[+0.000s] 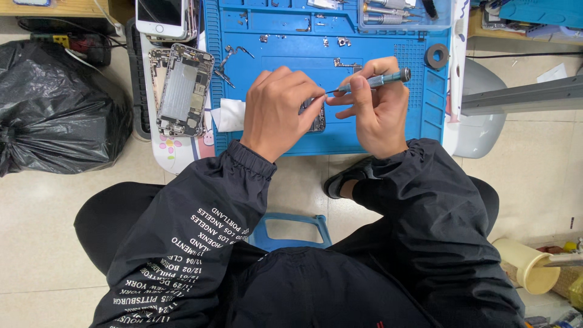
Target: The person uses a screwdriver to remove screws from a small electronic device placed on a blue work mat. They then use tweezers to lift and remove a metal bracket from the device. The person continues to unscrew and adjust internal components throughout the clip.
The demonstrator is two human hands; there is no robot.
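My right hand has its grip closed on a small screwdriver, tip at the phone part that my left hand grips on the blue mat.

The small dark circuit board lies flat near the middle of the blue work mat, mostly covered by the left hand, so only its lower right part with tiny components can be seen. The precision screwdriver has a slim grey-blue knurled handle with a round dark cap at its end, and it lies almost level above the mat, with the cap toward the mat's right edge. Its thin tip points left toward the board, and the right hand grips the handle between thumb and fingers.
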